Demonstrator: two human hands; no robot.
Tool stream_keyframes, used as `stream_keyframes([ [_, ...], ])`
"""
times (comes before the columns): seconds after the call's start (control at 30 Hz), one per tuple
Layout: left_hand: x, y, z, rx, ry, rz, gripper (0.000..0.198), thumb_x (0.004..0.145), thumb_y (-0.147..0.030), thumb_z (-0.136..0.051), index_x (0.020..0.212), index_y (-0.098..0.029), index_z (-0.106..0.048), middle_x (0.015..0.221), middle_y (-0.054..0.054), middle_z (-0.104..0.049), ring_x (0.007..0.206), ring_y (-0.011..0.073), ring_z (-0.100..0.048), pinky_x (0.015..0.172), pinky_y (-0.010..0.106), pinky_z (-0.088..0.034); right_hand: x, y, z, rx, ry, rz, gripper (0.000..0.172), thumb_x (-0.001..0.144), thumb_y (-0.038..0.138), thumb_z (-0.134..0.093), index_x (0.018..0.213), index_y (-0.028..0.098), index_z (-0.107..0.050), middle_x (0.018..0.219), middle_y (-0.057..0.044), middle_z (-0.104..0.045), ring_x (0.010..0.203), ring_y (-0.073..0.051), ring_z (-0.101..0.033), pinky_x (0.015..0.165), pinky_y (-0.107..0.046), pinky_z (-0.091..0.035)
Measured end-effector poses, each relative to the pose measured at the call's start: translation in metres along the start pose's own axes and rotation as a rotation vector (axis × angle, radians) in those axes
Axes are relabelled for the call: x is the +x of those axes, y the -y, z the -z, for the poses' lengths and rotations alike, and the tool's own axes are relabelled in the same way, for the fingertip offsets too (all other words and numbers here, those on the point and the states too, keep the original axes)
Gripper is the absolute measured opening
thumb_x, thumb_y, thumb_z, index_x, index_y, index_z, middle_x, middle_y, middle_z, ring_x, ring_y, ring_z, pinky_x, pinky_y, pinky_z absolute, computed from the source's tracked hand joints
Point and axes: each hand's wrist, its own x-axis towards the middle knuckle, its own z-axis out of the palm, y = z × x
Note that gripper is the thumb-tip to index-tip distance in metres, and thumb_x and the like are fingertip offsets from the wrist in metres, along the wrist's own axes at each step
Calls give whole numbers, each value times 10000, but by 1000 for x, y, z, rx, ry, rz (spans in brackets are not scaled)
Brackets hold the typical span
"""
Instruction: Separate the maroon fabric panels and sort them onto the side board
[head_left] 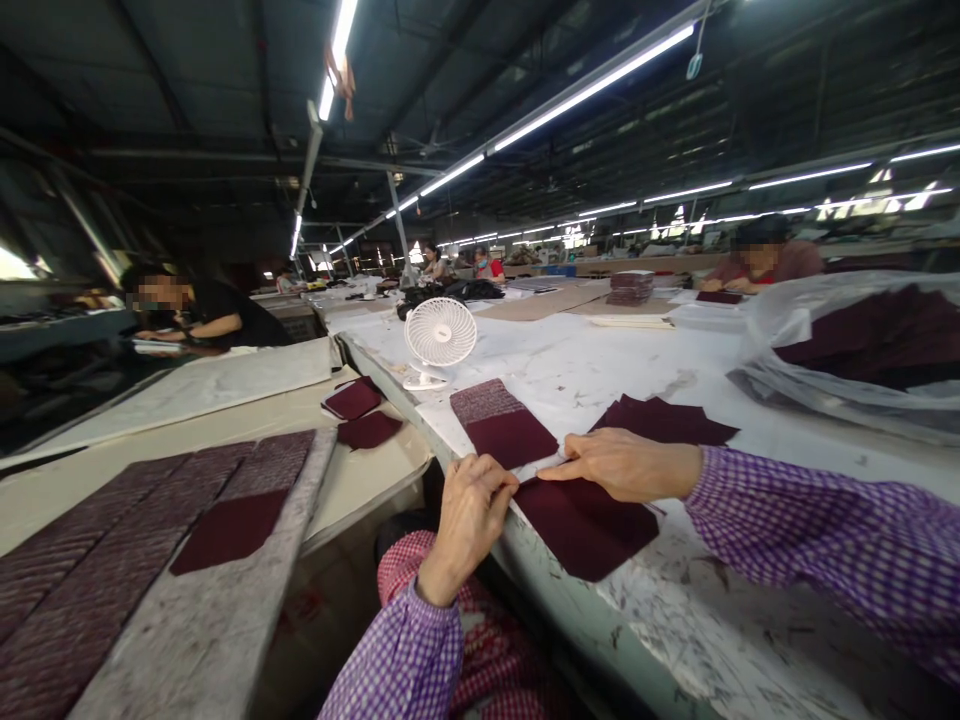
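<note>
A dark maroon fabric piece (pixel 585 525) lies on the white worktable (pixel 720 600) at its near edge. My left hand (pixel 471 515) is closed in a pinch at that piece's left corner. My right hand (pixel 622 465) rests flat on the piece's upper edge, index finger pointing left toward the pinch. Just beyond lies another maroon piece (pixel 504 425) with a lighter ribbed band at its far end. A fanned stack of maroon pieces (pixel 664 420) sits behind my right hand.
A small white desk fan (pixel 439 340) stands on the table ahead. A clear plastic bag of maroon fabric (pixel 862 345) lies at right. A board with maroon pieces in rows (pixel 135 540) is at left. Other people work at tables beyond.
</note>
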Motion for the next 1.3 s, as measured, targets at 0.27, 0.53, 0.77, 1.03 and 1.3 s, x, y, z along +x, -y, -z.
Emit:
stream_keyframes([
  [0.27, -5, 16, 0, -221, -18, 100, 158, 864, -236, -526, 880, -225, -683, 869, 23, -662, 881, 182, -564, 837, 346, -375, 9, 12, 1, -115, -27, 36, 646, 758, 37, -439, 1337, 321, -452, 788, -56, -534, 545, -111, -398, 543, -253, -287],
  [0.53, -3, 5, 1, -143, -2, 81, 120, 817, -193, -574, 787, -216, -688, 814, 17, -625, 833, 174, -553, 796, 333, -370, 10, 11, 7, -130, 11, 43, 721, 718, 7, -451, 1346, 359, -424, 818, -55, -557, 531, -100, -414, 525, -250, -263],
  [0.77, -4, 11, 5, -167, -3, 83, 146, 840, -207, -540, 785, -212, -675, 823, 21, -628, 852, 178, -555, 804, 327, -383, 16, 15, 5, -157, -49, 89, 649, 762, 33, -453, 1322, 360, -456, 713, -34, -523, 498, -99, -356, 514, -248, -259],
  [1.03, -6, -4, 0, -160, 0, -87, 138, 875, -237, -493, 868, -179, -618, 880, 51, -603, 859, 183, -524, 810, 320, -420, 14, 13, 5, 14, -28, -106, 466, 844, 256, -534, 1304, 288, -476, 975, -87, -574, 747, -169, -541, 650, -274, -367],
  [1.3, 1, 2, 1, -163, 39, -72, 238, 901, -312, -450, 795, -187, -622, 806, 44, -605, 806, 183, -538, 764, 324, -431, 21, -11, 15, 220, -65, -85, 149, 719, 297, -674, 815, 183, -669, 922, -40, -635, 969, -219, -507, 882, -349, -347],
])
